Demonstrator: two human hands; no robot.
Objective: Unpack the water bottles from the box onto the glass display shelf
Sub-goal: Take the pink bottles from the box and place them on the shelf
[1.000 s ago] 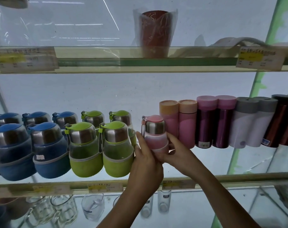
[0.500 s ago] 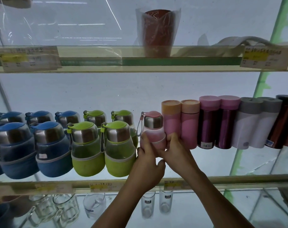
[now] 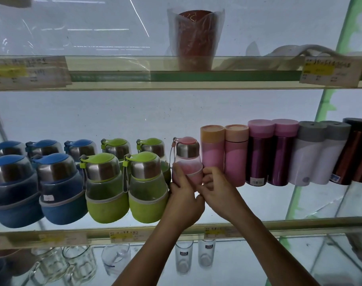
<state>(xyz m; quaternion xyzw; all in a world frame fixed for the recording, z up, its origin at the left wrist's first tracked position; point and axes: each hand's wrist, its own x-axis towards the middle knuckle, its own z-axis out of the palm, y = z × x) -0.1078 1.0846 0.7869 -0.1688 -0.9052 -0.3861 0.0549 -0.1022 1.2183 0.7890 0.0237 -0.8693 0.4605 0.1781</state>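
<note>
A small pink water bottle (image 3: 187, 156) with a steel neck and pink cap stands at the back of the glass display shelf (image 3: 176, 231), between the green bottles (image 3: 147, 186) and the pink flasks (image 3: 224, 155). My left hand (image 3: 183, 195) holds its lower left side with the fingers curled round it. On its lower right, my right hand (image 3: 214, 185) grips it with curled fingers. The bottle's base is hidden behind both hands. No box is in view.
Blue bottles (image 3: 58, 182) fill the shelf's left end; purple, white and copper flasks (image 3: 279, 153) line the right. An upper shelf (image 3: 176, 79) carries a wrapped red cup (image 3: 194, 38). Glass mugs and tumblers (image 3: 184, 261) stand on the shelf below.
Both hands have pushed the pink bottle farther back on the shelf, into line with the rear row. Their hold on it stays the same.
</note>
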